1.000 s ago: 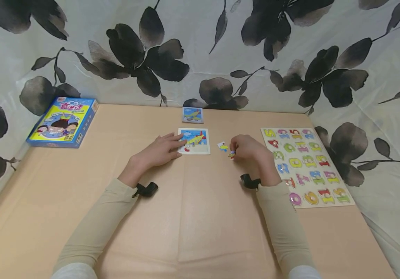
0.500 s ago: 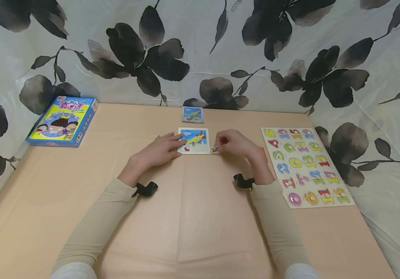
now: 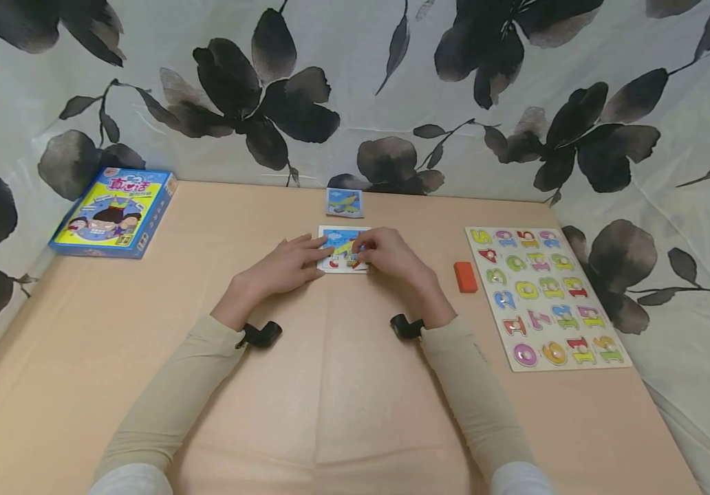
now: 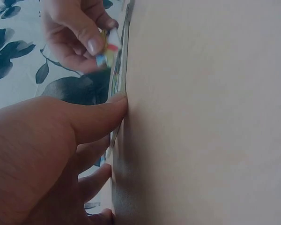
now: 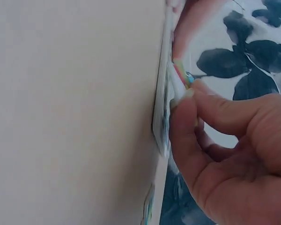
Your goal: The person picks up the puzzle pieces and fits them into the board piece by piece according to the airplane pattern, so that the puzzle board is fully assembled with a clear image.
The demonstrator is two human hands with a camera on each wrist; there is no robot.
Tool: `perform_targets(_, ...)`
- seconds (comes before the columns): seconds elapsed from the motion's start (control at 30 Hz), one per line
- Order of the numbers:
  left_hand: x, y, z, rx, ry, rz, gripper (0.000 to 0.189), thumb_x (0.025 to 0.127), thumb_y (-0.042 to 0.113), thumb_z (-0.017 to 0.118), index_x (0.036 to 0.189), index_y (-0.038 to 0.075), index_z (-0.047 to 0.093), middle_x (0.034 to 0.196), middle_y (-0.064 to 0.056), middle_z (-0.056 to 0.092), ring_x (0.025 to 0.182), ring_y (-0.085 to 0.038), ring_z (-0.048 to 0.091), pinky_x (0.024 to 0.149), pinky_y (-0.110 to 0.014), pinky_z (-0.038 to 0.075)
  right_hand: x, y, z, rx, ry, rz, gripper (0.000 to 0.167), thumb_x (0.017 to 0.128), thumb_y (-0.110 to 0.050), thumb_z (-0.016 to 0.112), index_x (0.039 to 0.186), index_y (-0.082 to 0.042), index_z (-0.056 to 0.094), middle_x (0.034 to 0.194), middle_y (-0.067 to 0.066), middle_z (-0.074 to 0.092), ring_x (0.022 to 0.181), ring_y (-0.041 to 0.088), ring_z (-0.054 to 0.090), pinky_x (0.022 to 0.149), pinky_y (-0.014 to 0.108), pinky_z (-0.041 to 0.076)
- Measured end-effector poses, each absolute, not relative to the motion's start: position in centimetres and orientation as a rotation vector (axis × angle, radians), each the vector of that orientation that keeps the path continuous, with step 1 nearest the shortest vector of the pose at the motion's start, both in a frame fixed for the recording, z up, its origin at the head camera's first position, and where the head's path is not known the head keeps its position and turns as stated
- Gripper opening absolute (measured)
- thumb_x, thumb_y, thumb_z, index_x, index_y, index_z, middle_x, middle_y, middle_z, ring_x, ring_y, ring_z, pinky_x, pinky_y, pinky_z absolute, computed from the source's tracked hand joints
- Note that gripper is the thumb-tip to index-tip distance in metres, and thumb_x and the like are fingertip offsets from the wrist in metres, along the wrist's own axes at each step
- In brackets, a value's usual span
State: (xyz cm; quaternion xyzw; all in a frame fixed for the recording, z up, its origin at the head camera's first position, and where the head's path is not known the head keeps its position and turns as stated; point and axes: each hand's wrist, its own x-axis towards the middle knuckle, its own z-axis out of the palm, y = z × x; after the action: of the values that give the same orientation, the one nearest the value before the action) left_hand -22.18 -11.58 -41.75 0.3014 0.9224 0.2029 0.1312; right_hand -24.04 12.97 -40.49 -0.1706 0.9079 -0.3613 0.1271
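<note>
A small square jigsaw puzzle (image 3: 338,234) with a yellow airplane on blue sky lies on the table. My left hand (image 3: 281,265) rests at its left side, fingers stretched over the edge; in the left wrist view the thumb (image 4: 100,119) touches the near edge. Over the puzzle's right part, my right hand (image 3: 389,254) pinches a colourful puzzle piece (image 4: 110,50) between thumb and fingers. In the right wrist view this piece (image 5: 179,79) is tilted, close over the puzzle. Another loose piece (image 5: 149,206) lies on the table to the right, hidden behind the right hand in the head view.
A small airplane picture (image 3: 344,203) sits behind the puzzle. To the right are a red block (image 3: 465,277) and a large number board (image 3: 534,337). A blue and yellow box (image 3: 110,213) lies at the back left. Flowered cloth hangs behind the table.
My right hand has moved left with the pinched piece, from beside the loose piece to over the puzzle. The red block has come into view behind it. My left hand has stayed put.
</note>
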Motion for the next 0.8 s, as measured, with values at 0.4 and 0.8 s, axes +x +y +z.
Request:
perform_targets(0.4,-22.1,-11.6,-41.7,0.877,2.684,0.591,0.055,0.101,0.030,0.056,0.152,0.018,0.041,0.165,-0.007,0.027,0.154,-0.038,0.017,0.116,-0.072,0.013,-23.9,10.7,-40.9,-0.360,2.587,-1.250,0.011,0.088,-0.008,0.074,0.087,-0.005,0.064,0.079,0.008,0.058,0.061,0.017,0.061,0.055,0.021,0.052)
perform_targets(0.8,-22.2,-11.6,-41.9,0.870,2.684,0.594,0.055,0.101,0.031,0.056,0.152,0.018,0.041,0.165,-0.006,0.027,0.154,-0.037,0.016,0.117,-0.072,0.013,-24.1,9.8,-41.3,-0.333,2.780,-1.016,0.013,0.088,-0.013,0.074,0.080,-0.007,0.065,0.075,0.004,0.058,0.073,0.018,0.051,0.061,0.025,0.038)
